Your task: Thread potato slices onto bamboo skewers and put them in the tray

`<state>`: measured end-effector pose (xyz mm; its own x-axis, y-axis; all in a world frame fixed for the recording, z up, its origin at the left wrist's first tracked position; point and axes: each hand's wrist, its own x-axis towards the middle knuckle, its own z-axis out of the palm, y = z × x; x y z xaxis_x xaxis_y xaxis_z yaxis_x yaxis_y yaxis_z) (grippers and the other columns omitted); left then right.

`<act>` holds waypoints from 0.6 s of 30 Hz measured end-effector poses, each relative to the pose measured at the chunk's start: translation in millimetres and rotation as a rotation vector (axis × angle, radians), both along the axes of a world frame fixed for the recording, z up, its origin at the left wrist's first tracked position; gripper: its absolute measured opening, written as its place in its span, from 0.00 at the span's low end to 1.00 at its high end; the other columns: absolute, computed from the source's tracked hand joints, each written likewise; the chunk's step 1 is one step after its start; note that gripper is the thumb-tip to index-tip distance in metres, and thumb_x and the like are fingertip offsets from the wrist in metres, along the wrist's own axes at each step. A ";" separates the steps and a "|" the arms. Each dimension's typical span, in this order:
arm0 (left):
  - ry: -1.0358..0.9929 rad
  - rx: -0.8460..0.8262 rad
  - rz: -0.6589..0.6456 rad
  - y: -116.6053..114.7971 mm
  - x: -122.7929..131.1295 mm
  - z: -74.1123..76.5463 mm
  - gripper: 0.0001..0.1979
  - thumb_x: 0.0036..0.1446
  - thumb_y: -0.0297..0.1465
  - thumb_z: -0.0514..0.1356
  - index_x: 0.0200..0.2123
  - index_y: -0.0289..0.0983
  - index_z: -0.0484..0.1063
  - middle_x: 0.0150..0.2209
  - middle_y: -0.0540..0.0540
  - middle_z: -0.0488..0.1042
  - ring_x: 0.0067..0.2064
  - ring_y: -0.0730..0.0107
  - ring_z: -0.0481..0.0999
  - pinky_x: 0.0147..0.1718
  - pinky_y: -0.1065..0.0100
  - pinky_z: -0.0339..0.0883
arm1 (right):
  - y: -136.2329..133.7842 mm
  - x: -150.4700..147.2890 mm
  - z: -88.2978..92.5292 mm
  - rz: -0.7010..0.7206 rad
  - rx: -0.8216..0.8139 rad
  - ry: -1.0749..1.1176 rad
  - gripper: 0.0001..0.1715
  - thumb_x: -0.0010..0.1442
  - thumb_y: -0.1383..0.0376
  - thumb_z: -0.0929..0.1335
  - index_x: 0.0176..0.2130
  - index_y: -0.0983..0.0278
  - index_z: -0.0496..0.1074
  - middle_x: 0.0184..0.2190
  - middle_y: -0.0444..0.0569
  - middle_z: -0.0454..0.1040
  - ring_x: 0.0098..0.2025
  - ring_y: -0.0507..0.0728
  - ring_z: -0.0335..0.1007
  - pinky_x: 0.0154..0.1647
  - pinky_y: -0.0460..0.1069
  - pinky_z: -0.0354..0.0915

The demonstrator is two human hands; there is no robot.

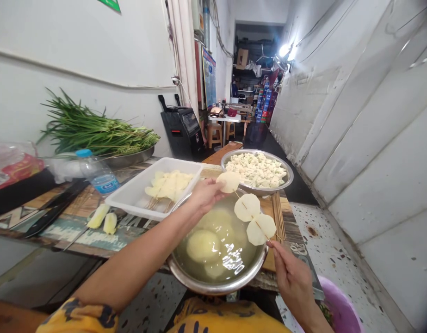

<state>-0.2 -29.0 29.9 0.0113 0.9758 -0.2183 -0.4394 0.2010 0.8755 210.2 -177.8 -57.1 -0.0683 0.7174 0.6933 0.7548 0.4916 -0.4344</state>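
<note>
My left hand (pixel 205 193) pinches a round potato slice (pixel 229 181) at the tip of a thin bamboo skewer (pixel 260 226). My right hand (pixel 290 273) grips the skewer's lower end. Two more potato slices (pixel 247 207) sit threaded on it. Both hands are above a steel bowl (pixel 213 286) of cloudy water with peeled potatoes (pixel 202 245) in it. A white plastic tray (pixel 130 196) behind holds several finished potato skewers (pixel 169 185).
A steel bowl of cauliflower pieces (pixel 256 169) stands at the table's far end, loose skewers (pixel 278 210) beside it. On the left lie a water bottle (pixel 97 173), a knife (pixel 52 212), potato offcuts (pixel 104 219) and a pan of green chives (pixel 95 132). A pink tub (pixel 341 310) sits on the floor.
</note>
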 end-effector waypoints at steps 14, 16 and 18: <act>-0.010 -0.003 0.048 -2.9 1.5 1.8 0.06 0.48 0.18 0.60 0.27 0.31 0.64 0.28 0.44 0.74 0.26 0.72 0.75 0.26 0.69 0.71 | -0.9 -1.2 14.7 0.472 -1.035 1.317 0.12 0.55 0.57 0.68 0.32 0.63 0.68 0.13 0.30 0.39 0.12 0.43 0.29 0.08 0.39 0.40; -0.008 -0.010 0.048 -4.1 1.6 3.2 0.05 0.49 0.18 0.58 0.27 0.31 0.64 0.28 0.44 0.74 0.26 0.72 0.75 0.25 0.70 0.71 | -2.2 -1.6 14.9 0.489 -1.086 1.377 0.13 0.53 0.57 0.70 0.31 0.63 0.67 0.13 0.29 0.38 0.12 0.43 0.27 0.08 0.39 0.39; 0.006 -0.002 0.054 -5.4 1.6 4.1 0.05 0.50 0.18 0.58 0.26 0.31 0.64 0.27 0.45 0.74 0.26 0.72 0.75 0.25 0.70 0.71 | -4.9 -1.7 12.1 0.430 -1.020 1.261 0.14 0.55 0.55 0.68 0.32 0.64 0.68 0.11 0.30 0.41 0.10 0.43 0.32 0.07 0.39 0.42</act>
